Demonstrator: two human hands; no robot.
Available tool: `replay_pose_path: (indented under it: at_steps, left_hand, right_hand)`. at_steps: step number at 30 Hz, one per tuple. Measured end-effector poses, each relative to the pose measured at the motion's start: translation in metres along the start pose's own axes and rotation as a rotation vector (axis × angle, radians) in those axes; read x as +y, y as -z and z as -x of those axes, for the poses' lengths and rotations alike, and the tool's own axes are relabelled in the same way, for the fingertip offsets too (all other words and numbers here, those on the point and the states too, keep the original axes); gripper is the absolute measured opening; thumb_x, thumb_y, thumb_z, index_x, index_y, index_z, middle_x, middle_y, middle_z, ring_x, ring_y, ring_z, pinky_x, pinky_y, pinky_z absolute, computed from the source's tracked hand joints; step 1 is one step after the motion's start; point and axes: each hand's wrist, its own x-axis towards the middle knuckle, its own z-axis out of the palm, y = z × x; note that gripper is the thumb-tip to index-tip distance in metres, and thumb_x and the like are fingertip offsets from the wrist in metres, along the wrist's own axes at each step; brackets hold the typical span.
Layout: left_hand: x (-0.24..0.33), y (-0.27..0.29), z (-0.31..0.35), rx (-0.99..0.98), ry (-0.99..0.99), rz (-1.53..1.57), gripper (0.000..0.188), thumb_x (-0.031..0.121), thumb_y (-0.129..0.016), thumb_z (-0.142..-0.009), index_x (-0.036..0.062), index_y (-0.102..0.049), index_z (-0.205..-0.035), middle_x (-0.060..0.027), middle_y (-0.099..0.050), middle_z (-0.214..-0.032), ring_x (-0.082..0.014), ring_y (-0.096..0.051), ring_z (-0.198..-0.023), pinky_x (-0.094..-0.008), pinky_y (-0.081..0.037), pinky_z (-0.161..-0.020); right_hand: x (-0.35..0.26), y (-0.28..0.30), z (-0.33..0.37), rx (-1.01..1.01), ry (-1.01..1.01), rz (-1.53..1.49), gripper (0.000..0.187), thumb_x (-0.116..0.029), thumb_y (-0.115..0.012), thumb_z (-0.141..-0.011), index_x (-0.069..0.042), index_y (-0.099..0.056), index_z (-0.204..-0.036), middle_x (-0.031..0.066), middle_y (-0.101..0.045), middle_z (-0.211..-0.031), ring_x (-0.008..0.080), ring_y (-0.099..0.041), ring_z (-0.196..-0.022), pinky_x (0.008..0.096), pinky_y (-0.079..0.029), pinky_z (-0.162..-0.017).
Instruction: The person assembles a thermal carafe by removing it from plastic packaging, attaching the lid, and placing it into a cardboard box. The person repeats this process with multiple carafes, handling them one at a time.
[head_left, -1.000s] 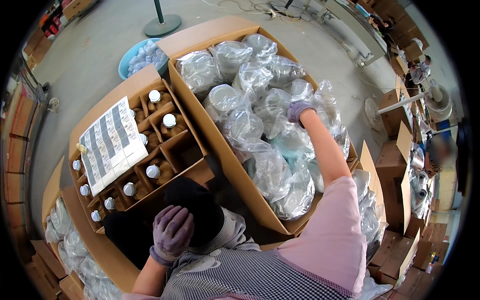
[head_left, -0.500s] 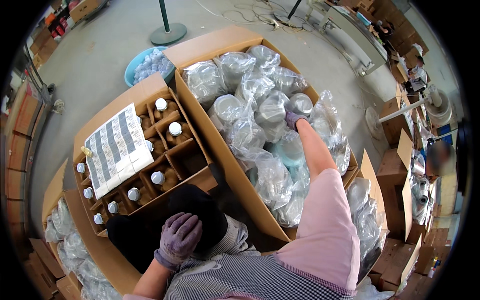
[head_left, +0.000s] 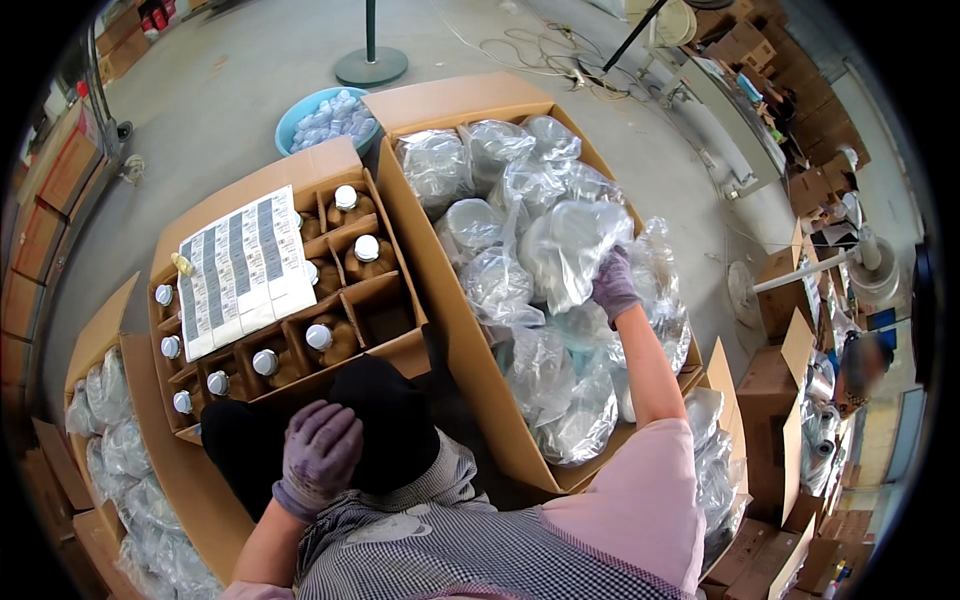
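My right hand (head_left: 616,285), in a purple work glove, grips a clear round container in a plastic bag (head_left: 575,250) and holds it over a large open carton (head_left: 463,360). Inside that carton lie several more bagged clear containers (head_left: 433,165), their exact kind hidden by the wrinkled plastic. My left hand (head_left: 318,455), gloved alike, is by my knee with its fingers curled and nothing visible in them. Left of the large carton stands a divided carton (head_left: 405,345) of brown bottles with white caps (head_left: 368,250). A sheet of printed labels (head_left: 245,265) lies across several bottles.
A blue basin (head_left: 290,125) of small clear plastic pieces stands beyond the cartons, near a green round stand base (head_left: 371,67). Another carton of bagged containers (head_left: 125,455) is at my left. Cables (head_left: 560,60) lie on the floor. Other people are at the far right.
My right hand has lifted a bagged container up from among the others. My left hand stays by my knee. The whole view has shifted slightly.
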Motion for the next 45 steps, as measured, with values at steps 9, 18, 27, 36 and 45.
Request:
replay_pose_path:
  at_steps: [9, 18, 27, 36, 45]
  left_hand:
    - [0.030, -0.024, -0.054, 0.133, 0.374, 0.638, 0.035, 0.008, -0.072, -0.083, 0.0006, -0.064, -0.117, -0.0154, -0.065, -0.116, -0.0357, -0.065, -0.101, -0.0461, -0.053, -0.090]
    - [0.027, -0.020, -0.096, 0.301, 0.413, 1.543, 0.053, 0.026, -0.056, -0.099, 0.0013, -0.038, -0.143, -0.0141, -0.052, -0.132, -0.0284, -0.055, -0.118, -0.0374, -0.047, -0.100]
    - [-0.056, 0.077, 0.169, 0.403, 0.719, 1.052, 0.050, 0.016, -0.055, -0.098, -0.0004, -0.042, -0.144, -0.0125, -0.051, -0.142, -0.0206, -0.048, -0.129, -0.0353, -0.040, -0.108]
    - [0.002, 0.087, 0.189, 0.177, 0.793, 0.819, 0.074, 0.022, -0.082, -0.078, 0.0016, -0.047, -0.140, -0.0125, -0.057, -0.130, -0.0227, -0.054, -0.121, -0.0343, -0.043, -0.103]
    - [-0.047, 0.184, 0.235, -0.194, 0.480, 0.726, 0.034, 0.016, -0.078, -0.082, 0.0099, -0.071, -0.115, -0.0104, -0.070, -0.112, -0.0264, -0.068, -0.102, -0.0362, -0.055, -0.092]
  right_hand:
    - [0.005, 0.180, 0.079, 1.072, -0.215, -1.222, 0.073, -0.010, -0.071, -0.082, 0.001, -0.036, -0.145, 0.0177, -0.051, -0.139, 0.0278, -0.052, -0.126, 0.0365, -0.041, -0.108]
    - [-0.174, 0.354, 0.155, 1.166, 0.521, -1.625, 0.043, -0.004, -0.056, -0.092, -0.001, -0.045, -0.133, 0.0121, -0.048, -0.137, 0.0236, -0.056, -0.119, 0.0356, -0.042, -0.106]
    - [-0.318, 0.313, 0.153, 0.211, 0.807, -1.844, 0.022, -0.011, -0.048, -0.098, 0.000, -0.060, -0.113, 0.0113, -0.061, -0.117, 0.0237, -0.062, -0.109, 0.0365, -0.049, -0.096]
    - [-0.299, 0.410, 0.041, 0.115, 0.739, -1.325, 0.045, -0.026, -0.041, -0.103, -0.010, -0.042, -0.146, 0.0167, -0.051, -0.142, 0.0269, -0.056, -0.122, 0.0353, -0.046, -0.100]
    - [-0.306, 0.444, 0.076, -0.004, 0.820, -1.398, 0.056, -0.036, -0.073, -0.085, -0.003, -0.060, -0.128, 0.0183, -0.068, -0.111, 0.0279, -0.066, -0.105, 0.0392, -0.051, -0.089]
